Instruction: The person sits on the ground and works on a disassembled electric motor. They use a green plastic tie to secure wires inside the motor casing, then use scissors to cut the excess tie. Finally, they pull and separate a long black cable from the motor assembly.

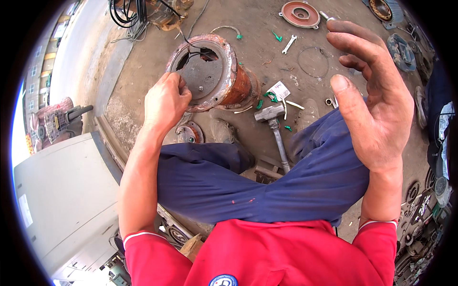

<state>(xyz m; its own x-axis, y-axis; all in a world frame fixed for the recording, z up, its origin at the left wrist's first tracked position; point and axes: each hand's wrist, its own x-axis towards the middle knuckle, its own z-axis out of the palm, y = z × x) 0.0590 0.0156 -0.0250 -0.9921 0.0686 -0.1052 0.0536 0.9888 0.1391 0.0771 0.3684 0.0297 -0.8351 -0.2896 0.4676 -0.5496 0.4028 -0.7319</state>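
Observation:
A rusty, orange-brown round metal housing (243, 88) with a wide flange stands on the ground in front of me. Its grey inner plate (202, 76) has ragged openings, and dark cables (193, 47) run out of one of them. My left hand (164, 102) is closed at the near left edge of the flange, thumb and fingers pinched together. What it holds, if anything, is hidden. Raised in the air at the right, my right hand (377, 100) is open, fingers apart and slightly curved, holding nothing. A sledgehammer (275, 128) lies between my legs, its handle toward me.
Farther off lie a reddish round cover (300, 15), an open-end wrench (289, 44) and a wire loop (313, 62). A white paper packet (279, 90) sits near green scraps. A small flanged part (191, 132) is by my left foot; a pale cabinet (64, 181) stands left.

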